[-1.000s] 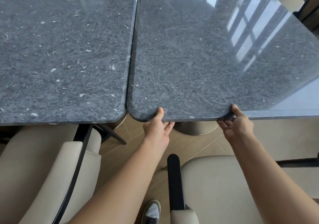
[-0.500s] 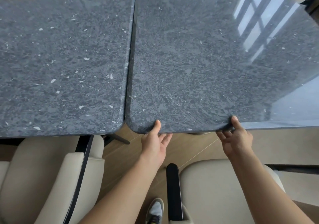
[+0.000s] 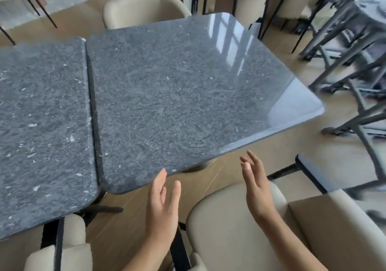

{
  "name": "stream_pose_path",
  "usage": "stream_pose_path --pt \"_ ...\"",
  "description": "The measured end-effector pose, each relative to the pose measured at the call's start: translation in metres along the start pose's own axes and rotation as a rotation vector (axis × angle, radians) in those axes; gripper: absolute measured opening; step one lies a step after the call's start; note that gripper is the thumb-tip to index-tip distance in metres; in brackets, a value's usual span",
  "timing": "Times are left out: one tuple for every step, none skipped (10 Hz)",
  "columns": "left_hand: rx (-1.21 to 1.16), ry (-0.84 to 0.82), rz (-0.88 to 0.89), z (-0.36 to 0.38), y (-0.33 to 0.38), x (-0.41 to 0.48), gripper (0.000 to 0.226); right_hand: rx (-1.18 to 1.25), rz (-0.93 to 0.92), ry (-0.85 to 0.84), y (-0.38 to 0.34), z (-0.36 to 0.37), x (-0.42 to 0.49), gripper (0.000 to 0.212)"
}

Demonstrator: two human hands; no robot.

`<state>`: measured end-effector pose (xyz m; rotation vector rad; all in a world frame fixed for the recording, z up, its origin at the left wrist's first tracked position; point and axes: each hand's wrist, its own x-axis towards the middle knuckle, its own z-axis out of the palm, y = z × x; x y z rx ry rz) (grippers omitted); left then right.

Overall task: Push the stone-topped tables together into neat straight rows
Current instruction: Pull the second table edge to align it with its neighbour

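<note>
Two dark grey stone-topped tables stand side by side. The left table (image 3: pixel 41 124) and the right table (image 3: pixel 177 95) are parted by a narrow dark seam, and their near edges are slightly offset. My left hand (image 3: pixel 161 206) is open, fingers spread, just below the right table's near edge and off it. My right hand (image 3: pixel 255 185) is also open, held in the air a little below that same edge, touching nothing.
Cream upholstered chairs with black frames sit close under me at the near left (image 3: pixel 60 256) and near right (image 3: pixel 240 229). Another cream chair (image 3: pixel 142 9) stands behind the right table. Stacked dark-legged furniture (image 3: pixel 355 61) crowds the right side on a wooden floor.
Both hands have let go of the right table's near edge and drawn back with fingers spread. My view has swung up and to the right, showing more of the room.
</note>
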<state>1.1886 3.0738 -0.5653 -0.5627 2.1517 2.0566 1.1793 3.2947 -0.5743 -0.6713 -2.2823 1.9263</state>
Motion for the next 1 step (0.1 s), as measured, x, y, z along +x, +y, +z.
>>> stream_pose_path --pt "0.013 -0.265 0.226 0.0126 0.0577 -0.0158 0.054 0.072 -0.159 0.072 -0.0398 -0.0541 -0.0525 0.070"
